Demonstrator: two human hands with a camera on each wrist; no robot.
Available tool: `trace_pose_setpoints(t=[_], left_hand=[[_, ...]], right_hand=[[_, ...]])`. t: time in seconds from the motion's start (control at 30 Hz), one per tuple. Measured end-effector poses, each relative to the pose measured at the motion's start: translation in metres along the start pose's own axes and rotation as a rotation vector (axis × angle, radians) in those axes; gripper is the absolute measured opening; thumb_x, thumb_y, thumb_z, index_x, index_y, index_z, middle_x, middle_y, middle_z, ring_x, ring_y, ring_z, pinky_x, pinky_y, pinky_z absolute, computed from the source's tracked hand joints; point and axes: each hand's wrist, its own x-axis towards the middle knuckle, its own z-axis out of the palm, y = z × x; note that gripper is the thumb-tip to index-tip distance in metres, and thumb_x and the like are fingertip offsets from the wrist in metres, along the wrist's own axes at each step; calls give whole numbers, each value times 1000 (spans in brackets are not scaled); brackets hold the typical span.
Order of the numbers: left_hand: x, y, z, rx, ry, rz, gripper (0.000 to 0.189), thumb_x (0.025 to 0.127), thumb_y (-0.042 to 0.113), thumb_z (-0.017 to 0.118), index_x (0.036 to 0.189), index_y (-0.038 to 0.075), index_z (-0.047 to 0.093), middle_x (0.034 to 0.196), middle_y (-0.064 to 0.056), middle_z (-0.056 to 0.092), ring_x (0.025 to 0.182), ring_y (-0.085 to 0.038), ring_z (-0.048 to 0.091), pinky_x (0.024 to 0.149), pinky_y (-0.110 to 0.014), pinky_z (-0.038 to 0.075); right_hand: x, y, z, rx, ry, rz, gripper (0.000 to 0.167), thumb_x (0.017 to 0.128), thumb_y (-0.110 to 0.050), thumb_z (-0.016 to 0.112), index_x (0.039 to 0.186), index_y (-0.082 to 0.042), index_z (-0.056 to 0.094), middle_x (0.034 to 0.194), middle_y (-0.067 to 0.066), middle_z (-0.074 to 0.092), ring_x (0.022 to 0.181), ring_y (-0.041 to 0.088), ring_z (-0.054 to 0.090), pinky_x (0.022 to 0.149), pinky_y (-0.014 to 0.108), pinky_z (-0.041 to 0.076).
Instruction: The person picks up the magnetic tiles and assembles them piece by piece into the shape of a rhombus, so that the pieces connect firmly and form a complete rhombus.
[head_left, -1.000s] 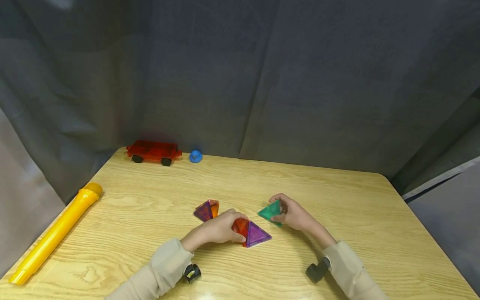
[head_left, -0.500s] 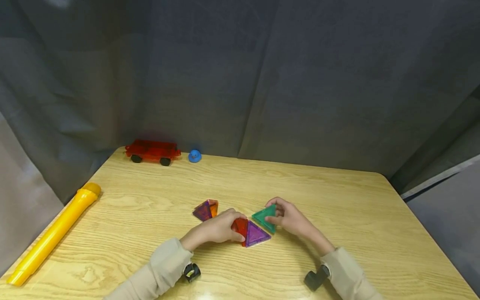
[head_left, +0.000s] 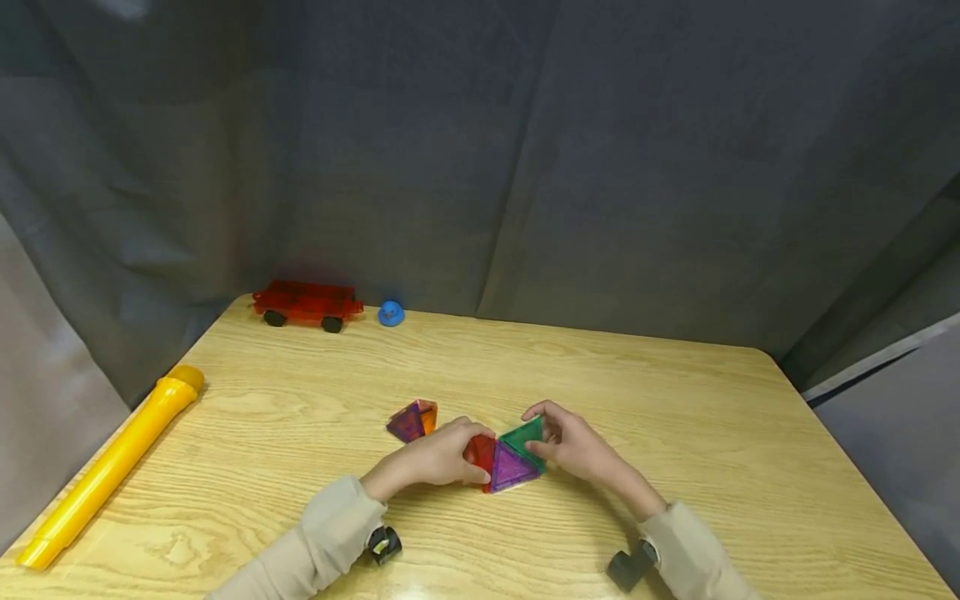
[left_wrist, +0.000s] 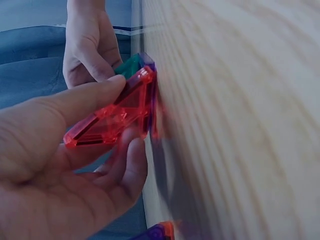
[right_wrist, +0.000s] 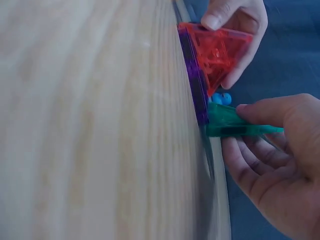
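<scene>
My left hand [head_left: 450, 457] grips a translucent red triangular magnetic tile [left_wrist: 107, 122] between thumb and fingers. It stands up from the table along the left edge of a purple triangular tile [head_left: 514, 469], which lies flat. My right hand [head_left: 576, 446] pinches a green triangular tile [right_wrist: 225, 120], tilted up, with its lower edge at the purple tile's upper right side. Seen from the right wrist, the red and green tiles both rise from the purple one. The fingers partly cover the red and green tiles.
Behind my left hand sits a small purple and orange tile shape [head_left: 414, 421]. A yellow microphone-shaped tube [head_left: 112, 467] lies along the table's left side. At the back edge stand a red wheeled toy car base [head_left: 307, 302] and a small blue duck [head_left: 391, 313].
My right hand has moved left and slightly nearer with the green tile, bringing it from apart to the purple tile's edge. The left hand has kept its place on the red tile.
</scene>
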Motion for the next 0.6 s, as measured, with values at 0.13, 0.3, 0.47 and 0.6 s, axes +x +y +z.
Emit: trace_pose_setpoints(t=[0.13, 0.3, 0.47, 0.6], left_hand=[[1, 0, 1, -3, 1, -7, 55, 85, 23, 72, 134, 6, 51, 126, -12, 53, 108, -23, 52, 90, -39, 46], [3, 1, 2, -62, -21, 33, 59, 87, 19, 70, 138, 1, 46, 133, -15, 52, 110, -24, 55, 94, -41, 46], [3, 2, 3, -55, -23, 64, 59, 88, 16, 68, 139, -1, 44, 135, -17, 52, 120, -30, 52, 99, -44, 43], [3, 3, 4, -62, -30, 72, 60, 88, 14, 68, 140, -1, 43, 135, -18, 52, 119, -31, 54, 97, -43, 45]], right_hand=[[-3, -4, 2, -19, -1, -24, 32, 88, -5, 66, 117, -1, 54, 93, 7, 61, 84, 18, 59, 70, 24, 52], [-6, -10, 3, -14, -33, -16, 29, 89, -9, 66, 117, -2, 58, 107, 13, 64, 98, 30, 62, 75, 29, 55], [-7, -12, 4, -32, -39, -18, 29, 89, -12, 66, 116, -3, 59, 109, 13, 64, 101, 32, 62, 78, 34, 55], [-7, -11, 4, -40, -36, -21, 30, 89, -14, 67, 117, -3, 60, 108, 12, 65, 101, 31, 62, 80, 38, 54]])
